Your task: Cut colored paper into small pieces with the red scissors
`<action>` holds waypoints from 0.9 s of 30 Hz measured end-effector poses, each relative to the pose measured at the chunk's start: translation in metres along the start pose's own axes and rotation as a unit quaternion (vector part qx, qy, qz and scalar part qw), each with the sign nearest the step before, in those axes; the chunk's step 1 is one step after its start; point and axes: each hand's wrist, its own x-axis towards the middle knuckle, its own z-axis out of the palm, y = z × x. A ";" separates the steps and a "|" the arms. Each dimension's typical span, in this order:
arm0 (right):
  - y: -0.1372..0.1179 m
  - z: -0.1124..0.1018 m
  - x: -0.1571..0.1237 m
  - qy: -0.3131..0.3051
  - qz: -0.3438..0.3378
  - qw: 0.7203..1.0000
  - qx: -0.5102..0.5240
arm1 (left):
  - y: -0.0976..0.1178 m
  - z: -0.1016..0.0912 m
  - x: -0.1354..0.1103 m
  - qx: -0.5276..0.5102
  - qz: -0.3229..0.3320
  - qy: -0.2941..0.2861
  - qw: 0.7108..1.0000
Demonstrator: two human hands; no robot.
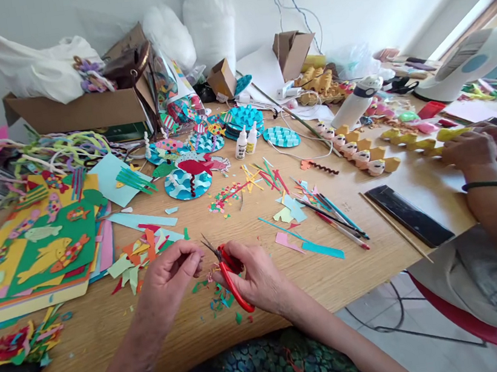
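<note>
My right hand [260, 276] is wrapped round the red handles of a pair of scissors [232, 282], whose slim metal blades are slightly parted and point up and left. Just left of the blades, my left hand [169, 276] is closed in a pinch; whatever lies between its fingertips is too small to make out. Below the scissors, small green, blue and red paper scraps [220, 296] are scattered on the wooden table. Orange, red and pale green paper offcuts [140, 249] lie beyond my left hand.
Cut paper fish [50, 258] rest on coloured sheets at left. Two glue bottles [241, 143] stand near blue paper discs [188, 183]. Several pencils [335, 217] and a black phone [408, 214] lie to the right. At far right, another person's hands [470, 150] hold a yellow piece.
</note>
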 end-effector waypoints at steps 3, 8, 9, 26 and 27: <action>0.003 0.001 -0.004 -0.008 0.000 1.000 -0.013 | -0.003 0.000 -0.001 -0.061 -0.009 0.012 0.998; 0.002 0.001 -0.003 -0.012 -0.004 1.000 -0.027 | -0.003 0.003 -0.002 -0.107 -0.002 0.008 0.994; 0.002 0.001 -0.003 -0.011 -0.006 0.999 -0.032 | -0.003 0.003 -0.002 -0.111 0.000 0.006 0.994; 0.004 0.000 -0.006 -0.006 -0.022 0.999 -0.044 | 0.000 0.002 -0.001 -0.082 0.008 -0.023 0.996; 0.005 0.000 -0.006 -0.007 -0.023 0.999 -0.040 | 0.000 0.002 -0.001 -0.077 0.005 -0.021 0.997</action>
